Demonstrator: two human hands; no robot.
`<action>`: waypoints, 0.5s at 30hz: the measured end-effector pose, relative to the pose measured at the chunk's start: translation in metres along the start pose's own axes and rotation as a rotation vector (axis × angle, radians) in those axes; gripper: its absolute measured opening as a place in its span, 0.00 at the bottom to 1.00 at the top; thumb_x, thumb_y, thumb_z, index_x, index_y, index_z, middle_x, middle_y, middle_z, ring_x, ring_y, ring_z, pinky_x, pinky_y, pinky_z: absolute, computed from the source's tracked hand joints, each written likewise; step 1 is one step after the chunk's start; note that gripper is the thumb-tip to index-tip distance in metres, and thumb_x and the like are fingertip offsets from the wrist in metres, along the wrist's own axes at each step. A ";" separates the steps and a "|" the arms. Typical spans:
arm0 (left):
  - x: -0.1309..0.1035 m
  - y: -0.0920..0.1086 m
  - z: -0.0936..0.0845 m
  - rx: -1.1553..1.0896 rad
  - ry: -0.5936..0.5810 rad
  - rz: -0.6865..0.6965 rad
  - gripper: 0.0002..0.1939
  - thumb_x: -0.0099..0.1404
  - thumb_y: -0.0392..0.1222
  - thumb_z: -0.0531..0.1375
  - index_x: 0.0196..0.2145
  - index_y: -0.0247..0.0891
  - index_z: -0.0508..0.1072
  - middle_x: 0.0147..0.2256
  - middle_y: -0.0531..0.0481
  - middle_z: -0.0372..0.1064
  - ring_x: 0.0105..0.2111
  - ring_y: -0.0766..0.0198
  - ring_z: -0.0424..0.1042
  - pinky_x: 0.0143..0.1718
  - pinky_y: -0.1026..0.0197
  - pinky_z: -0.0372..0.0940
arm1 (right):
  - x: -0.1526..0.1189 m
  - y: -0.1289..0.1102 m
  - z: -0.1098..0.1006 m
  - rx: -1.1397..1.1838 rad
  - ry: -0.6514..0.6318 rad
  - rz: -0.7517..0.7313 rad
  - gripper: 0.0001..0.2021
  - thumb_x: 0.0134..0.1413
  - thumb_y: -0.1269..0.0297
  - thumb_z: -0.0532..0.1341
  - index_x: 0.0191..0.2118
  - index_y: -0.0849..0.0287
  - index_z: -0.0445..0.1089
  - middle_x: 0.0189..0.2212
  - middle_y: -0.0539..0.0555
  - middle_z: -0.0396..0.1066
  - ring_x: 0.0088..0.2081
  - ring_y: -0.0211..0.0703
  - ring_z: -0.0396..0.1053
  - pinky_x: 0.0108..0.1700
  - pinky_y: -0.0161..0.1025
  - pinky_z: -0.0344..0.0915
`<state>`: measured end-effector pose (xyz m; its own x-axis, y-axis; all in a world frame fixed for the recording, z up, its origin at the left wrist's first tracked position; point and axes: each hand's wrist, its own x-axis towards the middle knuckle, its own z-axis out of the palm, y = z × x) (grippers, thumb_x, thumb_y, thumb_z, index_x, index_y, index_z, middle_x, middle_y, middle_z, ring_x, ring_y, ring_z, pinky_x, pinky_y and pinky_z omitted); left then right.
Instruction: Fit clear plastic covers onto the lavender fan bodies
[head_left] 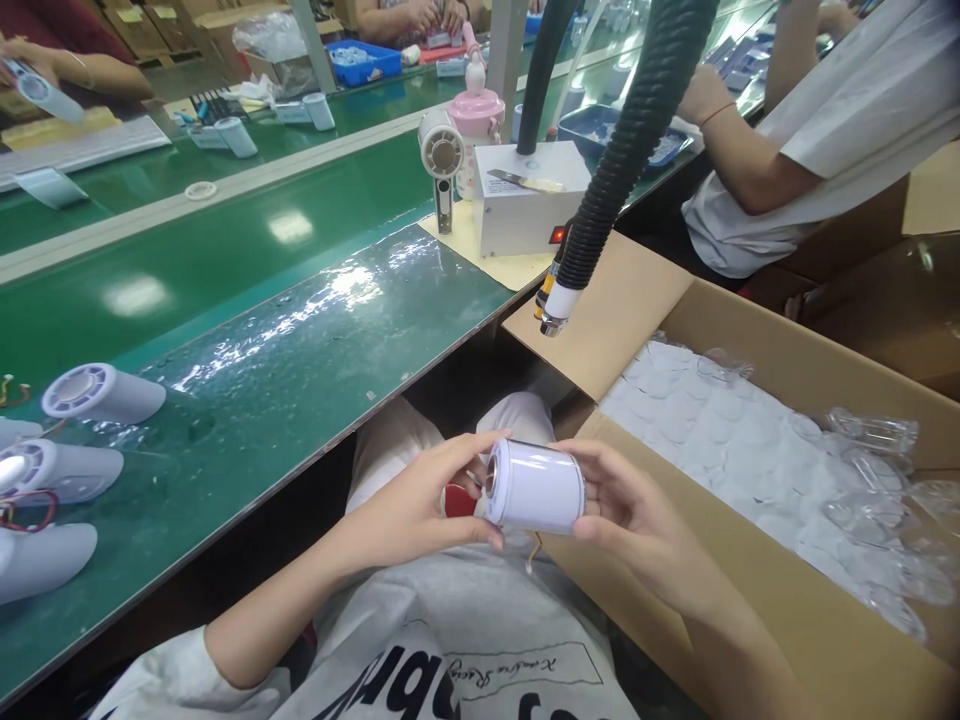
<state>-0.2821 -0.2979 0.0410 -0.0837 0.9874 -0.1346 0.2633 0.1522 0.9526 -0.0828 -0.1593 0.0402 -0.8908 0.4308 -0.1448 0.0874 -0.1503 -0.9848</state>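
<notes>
A short white cylinder (pixel 541 487) lies on its side in the air above my lap, held between both hands. My left hand (pixel 442 492) has its fingers and thumb around the ring-shaped left end, and a red patch shows beside its palm. At the right end, my right hand (pixel 626 500) grips the cylinder with thumb and fingers. A thin yellowish wire (pixel 535 552) hangs below it. Several similar white cylinders, such as one with a vented end (pixel 105 393), rest on the green table (pixel 300 390) at the left.
An open cardboard box (pixel 645 465) with white dividers and clear plastic parts stands at the right. A black ribbed hose (pixel 626 140) hangs ahead. Behind it are a white control box (pixel 525 210) and a handheld fan (pixel 442 160). Other people work across the belt and at the right.
</notes>
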 end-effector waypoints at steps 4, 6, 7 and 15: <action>-0.001 0.001 0.001 -0.069 -0.015 0.046 0.42 0.54 0.45 0.70 0.63 0.55 0.57 0.54 0.47 0.66 0.49 0.55 0.70 0.52 0.53 0.66 | 0.000 -0.002 0.003 0.098 -0.055 0.102 0.20 0.56 0.46 0.64 0.46 0.56 0.65 0.31 0.52 0.73 0.28 0.40 0.73 0.32 0.36 0.71; -0.001 0.001 0.002 -0.115 -0.030 0.057 0.42 0.54 0.44 0.70 0.62 0.56 0.57 0.53 0.48 0.66 0.49 0.56 0.70 0.53 0.53 0.66 | 0.002 0.000 0.004 0.127 -0.081 0.126 0.21 0.57 0.43 0.61 0.42 0.58 0.64 0.28 0.50 0.73 0.25 0.39 0.72 0.30 0.34 0.70; -0.001 0.000 0.003 -0.140 -0.034 0.060 0.42 0.54 0.43 0.71 0.62 0.56 0.57 0.52 0.49 0.66 0.49 0.56 0.70 0.53 0.54 0.65 | 0.003 0.002 0.005 0.137 -0.088 0.131 0.22 0.57 0.41 0.61 0.40 0.58 0.64 0.26 0.50 0.72 0.24 0.39 0.72 0.28 0.33 0.69; -0.004 -0.008 0.002 -0.318 0.003 0.002 0.32 0.58 0.44 0.68 0.58 0.51 0.62 0.54 0.47 0.66 0.49 0.56 0.72 0.48 0.60 0.68 | 0.001 0.009 0.014 -0.211 0.065 0.004 0.24 0.63 0.41 0.51 0.43 0.58 0.69 0.31 0.53 0.75 0.30 0.43 0.74 0.33 0.37 0.70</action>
<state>-0.2815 -0.3027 0.0335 -0.0868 0.9874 -0.1324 -0.0498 0.1285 0.9905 -0.0894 -0.1726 0.0324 -0.8603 0.4878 -0.1481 0.1886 0.0345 -0.9815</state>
